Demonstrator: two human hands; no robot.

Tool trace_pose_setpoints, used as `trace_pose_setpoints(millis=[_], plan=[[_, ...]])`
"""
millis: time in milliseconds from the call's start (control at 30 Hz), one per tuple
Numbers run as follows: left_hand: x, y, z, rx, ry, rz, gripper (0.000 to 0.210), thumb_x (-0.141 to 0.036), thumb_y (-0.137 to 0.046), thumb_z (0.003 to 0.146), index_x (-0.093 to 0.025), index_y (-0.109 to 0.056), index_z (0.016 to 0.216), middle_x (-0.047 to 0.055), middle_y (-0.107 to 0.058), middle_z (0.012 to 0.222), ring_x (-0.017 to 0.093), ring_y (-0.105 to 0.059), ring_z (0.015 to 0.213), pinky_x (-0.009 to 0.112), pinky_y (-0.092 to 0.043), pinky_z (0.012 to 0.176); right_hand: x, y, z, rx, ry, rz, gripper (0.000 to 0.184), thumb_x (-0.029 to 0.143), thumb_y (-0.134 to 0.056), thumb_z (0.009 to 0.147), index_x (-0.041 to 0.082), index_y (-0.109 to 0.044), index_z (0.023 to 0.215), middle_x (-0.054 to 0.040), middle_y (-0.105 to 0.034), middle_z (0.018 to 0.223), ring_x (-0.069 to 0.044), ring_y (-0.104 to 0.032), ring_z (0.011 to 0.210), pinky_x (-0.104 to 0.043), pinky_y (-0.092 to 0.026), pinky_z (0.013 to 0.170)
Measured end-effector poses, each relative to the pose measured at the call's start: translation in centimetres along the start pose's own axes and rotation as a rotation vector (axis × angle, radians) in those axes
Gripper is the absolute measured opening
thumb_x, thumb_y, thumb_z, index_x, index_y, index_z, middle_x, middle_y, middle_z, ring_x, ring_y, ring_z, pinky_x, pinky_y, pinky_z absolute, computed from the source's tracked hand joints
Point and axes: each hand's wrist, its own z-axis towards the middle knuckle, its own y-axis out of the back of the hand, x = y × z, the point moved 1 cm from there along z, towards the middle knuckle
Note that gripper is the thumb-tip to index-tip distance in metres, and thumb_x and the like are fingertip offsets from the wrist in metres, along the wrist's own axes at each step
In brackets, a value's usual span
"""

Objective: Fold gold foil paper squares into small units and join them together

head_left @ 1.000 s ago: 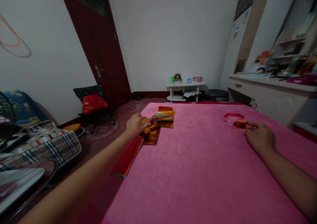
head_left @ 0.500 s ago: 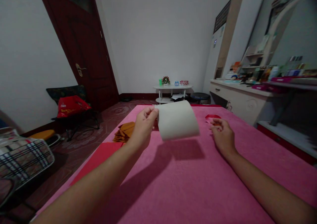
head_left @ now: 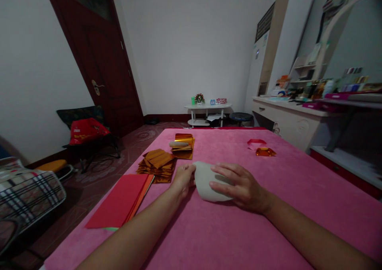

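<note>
Pale sheet: here it is [head_left: 205, 192], curved and low over the near-middle of the counter, between two bare hands; whether its underside touches the cover, I can't tell.
Pink-covered counter: the big stage [head_left: 227, 238], stretching away from the person, most of the paper gathered along its left side.
Dark red door: shut, tall, back on the left [head_left: 92, 55].
Plaid bag: down at the far left [head_left: 36, 182], apart from the counter.
Red paper stack: lying flat on the near left [head_left: 119, 200], red on top, orange and a sliver of green peeping out at the edges.
Right hand: coming in from the right [head_left: 243, 186], fingers spread across the sheet; how firmly they grip, or where the thumb sits, I can't make out.
Gold foil stack: loose, layered leaves [head_left: 156, 164], just beyond the red paper.
Left hand: pinching the sheet's left edge between thumb and fingers [head_left: 182, 179].
Smaller gold pile: just beyond that stack [head_left: 187, 152], a grey oblong piece [head_left: 178, 144] lying across it.
Folded gold piece: shiny, alone over on the right [head_left: 265, 152].
Pink-red loop: just behind it [head_left: 256, 141], thin and flat-sided.
</note>
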Motion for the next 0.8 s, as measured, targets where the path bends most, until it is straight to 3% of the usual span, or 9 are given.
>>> trace_pose_setpoints(millis=[133, 200, 300, 367, 433, 633, 800], plan=[[-0.2, 1.1, 0.8, 0.077, -0.078, 0.110, 0.016, -0.024, -0.058, 0.074, -0.012, -0.055, 0.084, 0.004, -0.062, 0.071, 0.010, -0.058, 0.054, 0.023, -0.049, 0.054, 0.4, -0.8, 0.1, 0.150, 0.035, 0.142, 0.033, 0.020, -0.052, 0.084, 0.021, -0.059, 0.117, -0.0095, -0.060, 0.122, -0.022, -0.049, 0.119, -0.039, -0.043, 0.095], [-0.4, 1.8, 1.1, 0.098, -0.129, 0.182, 0.031, -0.011, -0.055, 0.071, -0.013, -0.055, 0.102, 0.007, -0.064, 0.085, 0.012, -0.062, 0.065, 0.028, -0.052, 0.063, 0.2, -1.3, -0.1, 0.172, -0.039, 0.233, 0.031, 0.019, -0.051, 0.086, 0.021, -0.060, 0.115, -0.0090, -0.064, 0.116, -0.019, -0.054, 0.112, -0.035, -0.044, 0.095], [-1.0, 2.8, 0.6, 0.212, -0.383, 0.488, 0.061, 0.003, -0.051, 0.062, -0.019, -0.053, 0.119, 0.011, -0.059, 0.114, 0.020, -0.060, 0.099, 0.038, -0.049, 0.087, -0.3, -1.8, -0.5, 0.151, -0.184, 0.341, 0.027, 0.022, -0.053, 0.087, 0.023, -0.062, 0.113, -0.0066, -0.068, 0.107, -0.016, -0.060, 0.103, -0.032, -0.045, 0.093], [-1.4, 3.1, -0.3, 0.356, -0.591, 0.767, 0.065, 0.006, -0.050, 0.059, -0.022, -0.058, 0.118, 0.009, -0.052, 0.127, 0.023, -0.047, 0.120, 0.042, -0.036, 0.103, -0.4, -1.9, -0.5, 0.111, -0.246, 0.370, 0.026, 0.024, -0.055, 0.086, 0.024, -0.063, 0.111, -0.0058, -0.069, 0.103, -0.017, -0.062, 0.100, -0.033, -0.045, 0.092], [-1.6, 3.2, -1.2, 0.463, -0.715, 0.929, 0.066, 0.004, -0.051, 0.062, -0.025, -0.057, 0.121, 0.007, -0.046, 0.136, 0.023, -0.040, 0.126, 0.042, -0.031, 0.107, -0.5, -2.0, -0.5, 0.059, -0.285, 0.395, 0.026, 0.024, -0.057, 0.085, 0.025, -0.064, 0.109, -0.0056, -0.070, 0.104, -0.018, -0.062, 0.099, -0.035, -0.045, 0.092], [-1.1, 1.5, -2.4, 0.572, -0.840, 1.004, 0.053, -0.014, -0.058, 0.074, -0.022, -0.052, 0.127, 0.008, -0.059, 0.123, 0.022, -0.052, 0.113, 0.037, -0.037, 0.101, -0.7, -3.0, -0.7, -0.070, -0.440, 0.610, 0.034, 0.013, -0.055, 0.081, 0.026, -0.064, 0.112, -0.0060, -0.066, 0.110, -0.018, -0.060, 0.102, -0.034, -0.048, 0.088], [-1.0, 0.6, -2.9, 0.603, -0.796, 1.009, 0.028, -0.026, -0.057, 0.079, -0.020, -0.066, 0.105, 0.007, -0.067, 0.098, 0.019, -0.060, 0.088, 0.029, -0.043, 0.081, -1.0, -3.2, -0.8, 0.033, -0.594, 0.833, 0.020, 0.021, -0.056, 0.081, 0.022, -0.072, 0.093, -0.0048, -0.069, 0.094, -0.017, -0.063, 0.086, -0.030, -0.048, 0.079]])
